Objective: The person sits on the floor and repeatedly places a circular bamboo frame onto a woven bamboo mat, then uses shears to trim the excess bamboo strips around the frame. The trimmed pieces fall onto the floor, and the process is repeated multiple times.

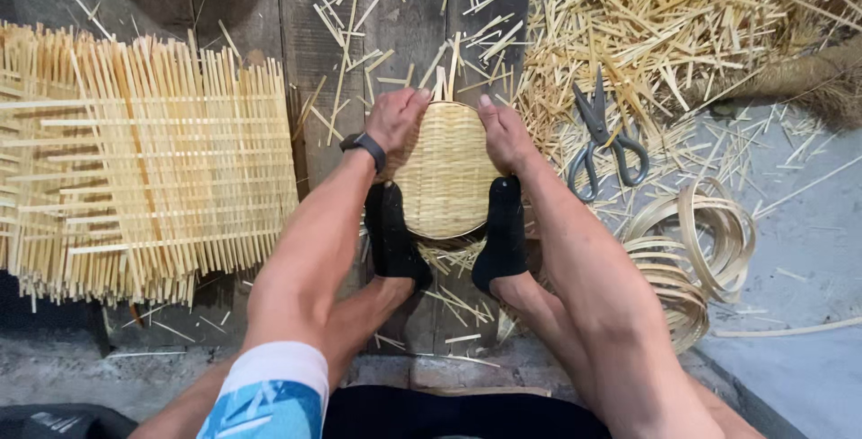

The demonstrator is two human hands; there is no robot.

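Black-socked feet (500, 232) braced against the lower rim of a small woven bamboo basket (446, 170), propped upright on the floor planks (314, 53). Basket round-edged, pale yellow, tight horizontal weave, loose splint ends poking from the top. Left hand (395, 118), smartwatch (364, 144) at the wrist, curled around the upper left rim; right hand (503, 132) clasped on the upper right rim. Scissors (600, 138) just right among straw offcuts; stacked bamboo mats (144, 170) at the left edge; coiled strips (691, 250) at right.
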